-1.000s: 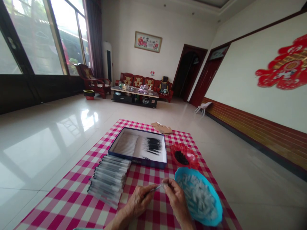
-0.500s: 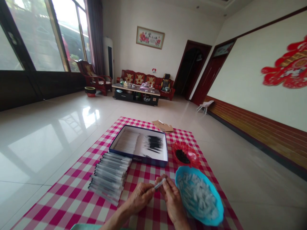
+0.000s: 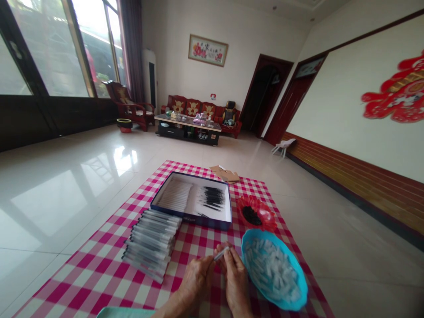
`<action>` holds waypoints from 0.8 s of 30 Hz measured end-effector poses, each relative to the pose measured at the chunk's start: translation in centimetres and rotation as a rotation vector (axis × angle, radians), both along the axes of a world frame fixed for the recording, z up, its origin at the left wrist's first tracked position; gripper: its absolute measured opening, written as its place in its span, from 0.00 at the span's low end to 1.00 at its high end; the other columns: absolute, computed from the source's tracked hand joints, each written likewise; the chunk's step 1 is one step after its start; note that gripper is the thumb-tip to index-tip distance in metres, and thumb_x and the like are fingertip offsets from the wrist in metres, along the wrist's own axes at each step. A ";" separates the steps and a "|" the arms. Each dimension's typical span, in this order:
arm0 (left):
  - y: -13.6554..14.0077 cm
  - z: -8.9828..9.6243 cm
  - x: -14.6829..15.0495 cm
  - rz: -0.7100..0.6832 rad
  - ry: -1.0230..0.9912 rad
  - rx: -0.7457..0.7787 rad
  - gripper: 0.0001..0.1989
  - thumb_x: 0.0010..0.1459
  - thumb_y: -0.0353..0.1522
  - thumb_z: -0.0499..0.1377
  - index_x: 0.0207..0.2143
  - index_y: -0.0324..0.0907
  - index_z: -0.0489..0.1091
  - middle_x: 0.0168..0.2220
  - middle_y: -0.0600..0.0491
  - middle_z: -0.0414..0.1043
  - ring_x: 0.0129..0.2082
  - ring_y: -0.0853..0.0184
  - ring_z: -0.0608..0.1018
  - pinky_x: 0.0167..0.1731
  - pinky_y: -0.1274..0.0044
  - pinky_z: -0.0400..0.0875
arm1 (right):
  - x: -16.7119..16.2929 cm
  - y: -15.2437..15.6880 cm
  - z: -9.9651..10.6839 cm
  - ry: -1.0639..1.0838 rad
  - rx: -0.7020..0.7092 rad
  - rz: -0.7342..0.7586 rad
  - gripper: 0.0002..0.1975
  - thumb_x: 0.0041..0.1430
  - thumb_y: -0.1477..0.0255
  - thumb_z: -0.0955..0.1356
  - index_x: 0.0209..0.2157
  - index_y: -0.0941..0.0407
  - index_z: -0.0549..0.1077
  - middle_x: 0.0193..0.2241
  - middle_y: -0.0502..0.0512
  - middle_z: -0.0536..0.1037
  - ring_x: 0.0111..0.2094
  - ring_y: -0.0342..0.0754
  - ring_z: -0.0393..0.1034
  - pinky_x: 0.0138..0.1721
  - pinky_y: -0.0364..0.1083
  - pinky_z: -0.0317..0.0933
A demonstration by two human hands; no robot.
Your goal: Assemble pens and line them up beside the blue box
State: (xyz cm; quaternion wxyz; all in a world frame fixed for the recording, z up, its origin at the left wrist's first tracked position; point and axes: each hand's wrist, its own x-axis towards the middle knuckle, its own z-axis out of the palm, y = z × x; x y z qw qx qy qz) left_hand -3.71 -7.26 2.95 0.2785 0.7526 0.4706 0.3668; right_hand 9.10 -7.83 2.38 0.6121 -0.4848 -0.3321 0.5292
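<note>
Low over the checked cloth, my left hand [image 3: 198, 274] and my right hand [image 3: 236, 278] meet at a slim translucent pen [image 3: 221, 253]. My left fingers are closed on its near end; my right thumb and fingers pinch the far, whitish end. Left of my hands lies a pile of assembled pens [image 3: 150, 245] with dark ends. To the right, a blue bowl [image 3: 245, 254] holds many clear, cap-like pieces [image 3: 273, 269]. Behind it a red flower-shaped dish [image 3: 266, 214] contains small black parts [image 3: 251, 215].
A shallow blue-edged box [image 3: 188, 217] holds rows of clear tubes [image 3: 175, 195] and thin black pieces [image 3: 213, 198]. Flattened cardboard [image 3: 225, 173] lies at the table's far edge, a pale green tray [image 3: 124, 312] at the near edge. Beyond stand a coffee table [image 3: 187, 130] and a sofa.
My left hand has turned slightly and its wrist has swung right, closer to my right hand. The pen stays between both hands in nearly the same place.
</note>
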 end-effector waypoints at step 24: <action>-0.4 0.7 0.1 -0.021 0.550 -0.046 0.14 0.60 0.24 0.47 0.44 0.42 0.68 0.37 0.50 0.75 0.35 0.64 0.78 0.29 0.80 0.66 | -0.7 0.0 0.7 0.200 -0.101 -0.097 0.21 0.43 0.59 0.74 0.38 0.55 0.75 0.36 0.55 0.82 0.39 0.56 0.76 0.37 0.50 0.70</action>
